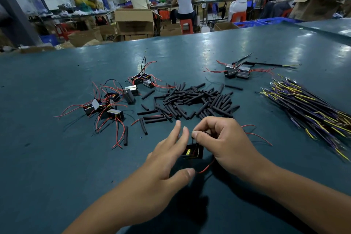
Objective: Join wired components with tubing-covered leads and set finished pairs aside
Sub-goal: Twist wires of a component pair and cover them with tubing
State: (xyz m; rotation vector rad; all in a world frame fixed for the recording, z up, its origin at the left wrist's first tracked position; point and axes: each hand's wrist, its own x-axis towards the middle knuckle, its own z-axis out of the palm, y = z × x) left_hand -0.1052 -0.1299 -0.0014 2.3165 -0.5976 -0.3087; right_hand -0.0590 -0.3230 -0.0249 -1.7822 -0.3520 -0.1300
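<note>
- Nearest us, two bare forearms reach over the teal table (57,157) toward its middle.
- Left hand (163,159) hovers with its fingers straight and spread, thumb stretched out low toward a red wire (207,168); it has hold of nothing.
- Between the hands sits a small black component (191,151), open side up with a yellow part showing inside, resting on the table just under the fingers.
- Right hand (220,138) is curled, thumb and forefinger pinching a thin black lead (204,132) that rises from that component; more red wire trails out to its right.
- Far left on the table lies a loose cluster of components (110,104), black boxes with red and black wires splayed out; some carry pale labels, too small to read.
- In the middle, beyond the hands, a heap of short black tubing (193,100) is scattered, with a few stray pieces toward the left.
- Further back on the right, a finished pair (237,72) lies apart, joined boxes with a long black sleeved lead running right.
- Far right, a bundle of leads (311,110), black with yellow and purple, fans toward the table edge.
- Behind the table, people sit on red stools at long benches among cardboard boxes (134,23) and blue crates (252,23); no writing is legible.
</note>
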